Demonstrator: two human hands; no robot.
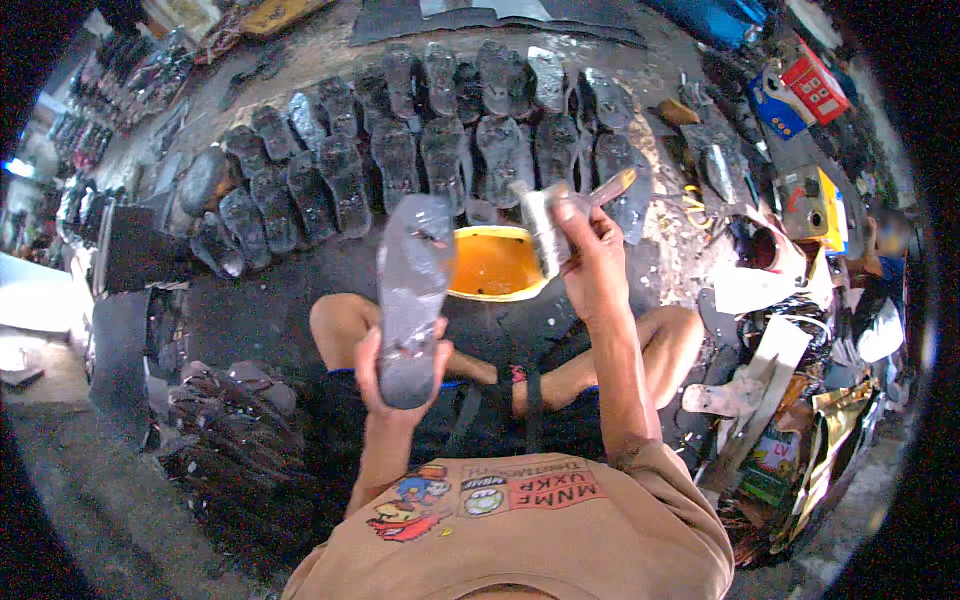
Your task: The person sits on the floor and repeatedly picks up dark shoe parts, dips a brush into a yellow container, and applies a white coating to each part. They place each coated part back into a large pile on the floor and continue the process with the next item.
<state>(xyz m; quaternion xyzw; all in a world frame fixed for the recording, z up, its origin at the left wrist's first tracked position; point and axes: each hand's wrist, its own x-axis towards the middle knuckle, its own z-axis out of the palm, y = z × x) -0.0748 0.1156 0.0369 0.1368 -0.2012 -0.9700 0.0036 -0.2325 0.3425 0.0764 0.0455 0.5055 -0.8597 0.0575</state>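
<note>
Your left hand [398, 365] fingers clamp the sole's [410, 290] near end; your right hand [592, 262] grips the brush [560, 215], right of it.

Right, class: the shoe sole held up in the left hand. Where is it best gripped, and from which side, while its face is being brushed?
Probably at the narrow heel end, from below and behind, as the left hand grips it now. The shoe sole stands tilted with its wide glossy face toward the brush in the right hand, so a heel grip seems to keep fingers off that wet-looking face.
</note>
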